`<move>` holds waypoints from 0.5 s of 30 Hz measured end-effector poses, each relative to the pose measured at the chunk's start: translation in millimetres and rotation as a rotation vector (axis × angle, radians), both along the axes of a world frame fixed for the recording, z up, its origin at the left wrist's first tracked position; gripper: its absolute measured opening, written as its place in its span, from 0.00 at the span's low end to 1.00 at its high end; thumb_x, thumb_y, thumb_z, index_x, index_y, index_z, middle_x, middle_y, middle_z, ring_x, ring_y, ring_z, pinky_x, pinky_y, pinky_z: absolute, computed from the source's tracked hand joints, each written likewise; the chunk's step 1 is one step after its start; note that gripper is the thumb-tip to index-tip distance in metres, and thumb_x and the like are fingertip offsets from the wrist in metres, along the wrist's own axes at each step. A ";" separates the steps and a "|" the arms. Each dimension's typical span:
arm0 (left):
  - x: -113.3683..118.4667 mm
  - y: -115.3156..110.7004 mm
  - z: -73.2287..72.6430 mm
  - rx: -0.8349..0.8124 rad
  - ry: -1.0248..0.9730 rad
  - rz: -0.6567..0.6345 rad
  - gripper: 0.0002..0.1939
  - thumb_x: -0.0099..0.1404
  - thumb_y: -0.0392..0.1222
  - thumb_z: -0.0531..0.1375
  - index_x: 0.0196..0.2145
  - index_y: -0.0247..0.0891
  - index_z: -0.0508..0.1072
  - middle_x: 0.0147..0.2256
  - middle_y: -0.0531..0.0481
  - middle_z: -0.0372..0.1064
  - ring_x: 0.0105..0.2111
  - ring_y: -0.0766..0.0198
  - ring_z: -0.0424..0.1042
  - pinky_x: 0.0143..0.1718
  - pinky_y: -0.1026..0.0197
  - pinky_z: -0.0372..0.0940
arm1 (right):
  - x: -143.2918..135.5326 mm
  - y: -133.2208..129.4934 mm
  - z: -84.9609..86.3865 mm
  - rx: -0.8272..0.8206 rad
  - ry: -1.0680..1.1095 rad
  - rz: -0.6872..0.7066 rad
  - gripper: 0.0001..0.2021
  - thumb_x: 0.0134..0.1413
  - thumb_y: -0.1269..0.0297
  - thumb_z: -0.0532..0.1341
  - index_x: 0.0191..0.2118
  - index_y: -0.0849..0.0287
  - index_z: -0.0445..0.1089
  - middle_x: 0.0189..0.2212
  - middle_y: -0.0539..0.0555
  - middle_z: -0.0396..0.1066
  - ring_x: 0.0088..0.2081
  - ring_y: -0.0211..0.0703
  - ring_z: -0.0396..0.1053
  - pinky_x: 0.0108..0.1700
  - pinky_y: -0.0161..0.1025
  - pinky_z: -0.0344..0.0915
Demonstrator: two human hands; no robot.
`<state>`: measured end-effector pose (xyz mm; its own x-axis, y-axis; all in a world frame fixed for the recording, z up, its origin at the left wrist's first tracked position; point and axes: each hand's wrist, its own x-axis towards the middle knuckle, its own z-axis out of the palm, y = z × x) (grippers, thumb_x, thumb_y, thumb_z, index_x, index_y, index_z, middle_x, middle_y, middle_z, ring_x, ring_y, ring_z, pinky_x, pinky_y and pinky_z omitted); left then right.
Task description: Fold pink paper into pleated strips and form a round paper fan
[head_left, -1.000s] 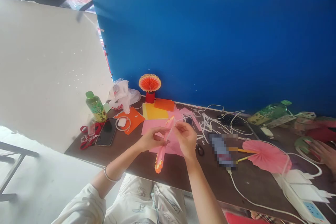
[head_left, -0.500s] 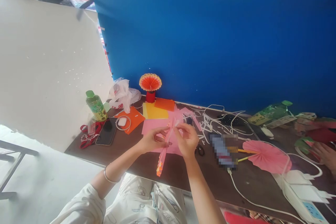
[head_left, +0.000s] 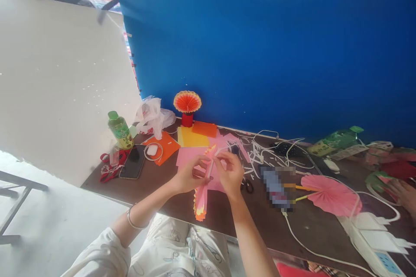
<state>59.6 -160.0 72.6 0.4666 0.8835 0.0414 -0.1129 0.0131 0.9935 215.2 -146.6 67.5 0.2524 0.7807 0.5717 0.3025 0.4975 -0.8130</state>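
My left hand [head_left: 191, 174] is closed around the middle of a pleated pink paper fan [head_left: 202, 199] with a yellow and orange zigzag edge. The folded fan stands out lengthwise over the table's front, its lower end spread a little. Along its upper face runs a thin white strip [head_left: 210, 169], which looks like tape. With thumb and forefinger pinched, my right hand [head_left: 231, 171] grips the upper end of this strip; the fingertips partly hide it. Pink paper sheets [head_left: 186, 156] lie under both hands. Black-handled scissors [head_left: 248, 186] rest beside my right wrist.
A finished orange fan [head_left: 187, 101] stands on a red base at the back. Around are orange paper [head_left: 167, 149], a phone [head_left: 132, 164], a green-capped bottle [head_left: 120, 130], white paper scraps, tangled cables, a pink fan [head_left: 334, 194] and a power strip [head_left: 383, 259]. Another person's hand [head_left: 404, 192] is at right.
The pleated fan has turned and opened slightly in my left hand, showing more of its yellow edge. The white strip on it shows more clearly. Both hands stay nearly in place.
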 end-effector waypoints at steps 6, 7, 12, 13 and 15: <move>-0.9 -1.6 -1.2 0.058 0.089 -0.024 0.18 0.54 0.42 0.64 0.44 0.39 0.70 0.43 0.45 0.63 0.34 0.65 0.73 0.33 0.64 0.68 | 1.9 -1.8 -3.9 0.011 -0.038 -0.014 0.07 0.46 0.65 0.64 0.34 0.56 0.69 0.29 0.51 0.70 0.31 0.40 0.68 0.40 0.42 0.68; -1.2 -1.7 -1.0 0.067 0.094 -0.024 0.18 0.55 0.42 0.63 0.44 0.39 0.70 0.43 0.45 0.63 0.34 0.64 0.73 0.33 0.64 0.69 | 2.1 -1.9 -4.2 0.016 -0.030 -0.006 0.07 0.46 0.65 0.64 0.34 0.56 0.69 0.29 0.51 0.70 0.31 0.40 0.68 0.40 0.42 0.68; -4.1 -1.0 0.6 0.105 0.095 -0.056 0.17 0.56 0.41 0.62 0.45 0.38 0.70 0.43 0.44 0.63 0.35 0.63 0.73 0.35 0.63 0.69 | 1.1 -2.7 0.8 0.035 0.036 0.052 0.08 0.44 0.67 0.64 0.34 0.55 0.68 0.28 0.50 0.67 0.30 0.38 0.67 0.38 0.41 0.68; -4.8 -0.8 0.5 0.112 0.091 -0.058 0.17 0.56 0.41 0.62 0.45 0.38 0.70 0.43 0.44 0.63 0.36 0.63 0.73 0.35 0.63 0.69 | 0.7 -3.1 2.8 0.034 0.062 0.064 0.09 0.44 0.68 0.65 0.34 0.55 0.67 0.28 0.49 0.67 0.30 0.38 0.67 0.37 0.40 0.68; -5.9 -0.4 -0.4 0.121 0.077 -0.065 0.17 0.57 0.42 0.62 0.45 0.38 0.70 0.43 0.44 0.63 0.36 0.62 0.73 0.36 0.63 0.69 | -0.4 -4.0 6.5 0.011 0.129 0.084 0.10 0.43 0.68 0.65 0.35 0.55 0.67 0.28 0.49 0.67 0.30 0.38 0.67 0.37 0.39 0.68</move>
